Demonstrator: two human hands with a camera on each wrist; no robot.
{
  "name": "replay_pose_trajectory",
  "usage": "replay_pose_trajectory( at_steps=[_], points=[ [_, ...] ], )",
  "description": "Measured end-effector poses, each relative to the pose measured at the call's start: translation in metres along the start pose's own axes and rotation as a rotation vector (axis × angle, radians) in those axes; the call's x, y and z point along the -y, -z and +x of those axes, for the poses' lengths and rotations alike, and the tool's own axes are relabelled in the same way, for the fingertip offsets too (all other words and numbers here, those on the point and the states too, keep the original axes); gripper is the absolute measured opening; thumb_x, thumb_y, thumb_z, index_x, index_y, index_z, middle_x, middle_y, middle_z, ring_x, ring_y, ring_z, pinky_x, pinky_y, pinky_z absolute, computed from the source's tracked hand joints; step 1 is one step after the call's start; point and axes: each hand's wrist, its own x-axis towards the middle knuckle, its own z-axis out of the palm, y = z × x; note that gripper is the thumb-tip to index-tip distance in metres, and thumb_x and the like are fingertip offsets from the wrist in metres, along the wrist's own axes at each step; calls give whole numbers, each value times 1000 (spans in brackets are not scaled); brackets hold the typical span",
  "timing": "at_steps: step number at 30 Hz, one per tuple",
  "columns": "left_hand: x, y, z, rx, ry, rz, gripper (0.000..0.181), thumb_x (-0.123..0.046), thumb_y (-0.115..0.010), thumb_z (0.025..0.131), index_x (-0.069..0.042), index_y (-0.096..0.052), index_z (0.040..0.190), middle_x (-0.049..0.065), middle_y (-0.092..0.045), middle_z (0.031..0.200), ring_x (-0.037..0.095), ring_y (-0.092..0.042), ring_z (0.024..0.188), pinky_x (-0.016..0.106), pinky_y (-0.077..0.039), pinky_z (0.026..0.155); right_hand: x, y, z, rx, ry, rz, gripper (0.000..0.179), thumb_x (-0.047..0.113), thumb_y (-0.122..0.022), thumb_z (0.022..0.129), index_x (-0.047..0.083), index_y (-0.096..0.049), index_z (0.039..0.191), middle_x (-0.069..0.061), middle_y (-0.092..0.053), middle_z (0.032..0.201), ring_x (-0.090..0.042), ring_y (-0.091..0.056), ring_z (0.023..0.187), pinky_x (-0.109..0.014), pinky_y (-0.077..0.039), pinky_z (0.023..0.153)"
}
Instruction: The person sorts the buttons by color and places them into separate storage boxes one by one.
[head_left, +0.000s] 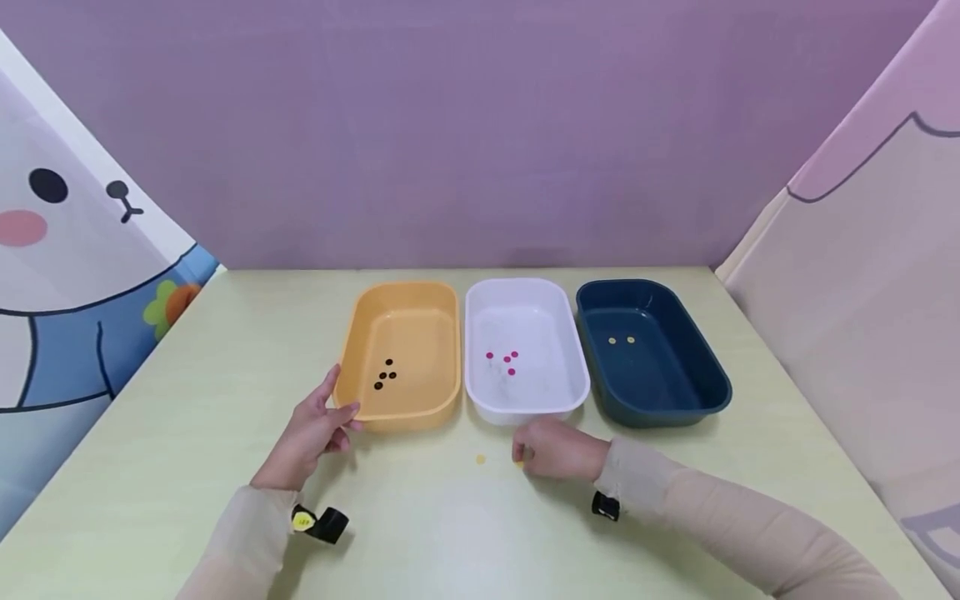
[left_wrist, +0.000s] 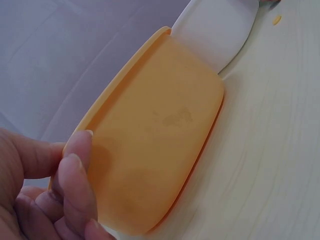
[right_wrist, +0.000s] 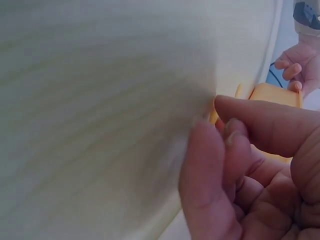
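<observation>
My left hand (head_left: pixel 311 433) grips the near left corner of an orange tray (head_left: pixel 420 321), its thumb and fingers on the rim, as the left wrist view also shows. Several black buttons (head_left: pixel 382 376) lie in that tray. Just in front of the white tray (head_left: pixel 517 400), my right hand (head_left: pixel 558 450) pinches a small yellow button (right_wrist: pixel 213 117) between thumb and fingertips, close to the tabletop. A second yellow button (head_left: pixel 481 459) lies on the table to its left. Inside the white tray are several magenta buttons (head_left: pixel 512 372).
A dark blue tray (head_left: pixel 652 375) with two yellow buttons (head_left: pixel 631 340) stands at the right of the row. Behind the pale table (head_left: pixel 420 533) hangs a purple cloth (head_left: pixel 480 142). Patterned cloths (head_left: pixel 862 275) flank both sides.
</observation>
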Motion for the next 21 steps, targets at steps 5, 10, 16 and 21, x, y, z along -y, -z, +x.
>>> replay_pose_trajectory(
  at_steps=[5, 10, 16, 21],
  points=[
    [0, -1, -1, -2, 4, -5, 76, -9, -49, 99, -23, 1, 154, -6, -64, 66, 6, -48, 46, 20, -43, 50, -1, -1, 1, 21, -15, -21, 15, -7, -69, 72, 7, -67, 77, 4, -63, 79, -14, -54, 76, -28, -46, 75],
    [1, -2, -2, -6, 19, -7, 76, -8, -49, 99, -23, 1, 154, -5, -64, 65, 6, -48, 46, 20, -43, 49, -1, -2, -1, 38, -17, -26, 16, -4, -72, 74, 9, -64, 74, 7, -57, 75, -13, -50, 73, -28, -44, 73],
    [-1, -2, -2, -8, 8, -12, 76, -8, -49, 99, -23, 1, 154, -6, -64, 65, 5, -49, 46, 20, -43, 49, -4, 0, -4, 41, -4, -54, 20, 3, -73, 77, 13, -58, 68, 10, -49, 67, -10, -45, 68, -27, -40, 69],
    [-1, -2, -2, -12, 10, -9, 76, -8, -49, 99, -23, 1, 154, -6, -65, 66, 5, -49, 46, 20, -44, 49, -7, 4, -8, 65, -51, 5, 18, 5, -73, 78, 13, -61, 67, 9, -51, 65, -9, -45, 64, -25, -40, 66]
  ],
)
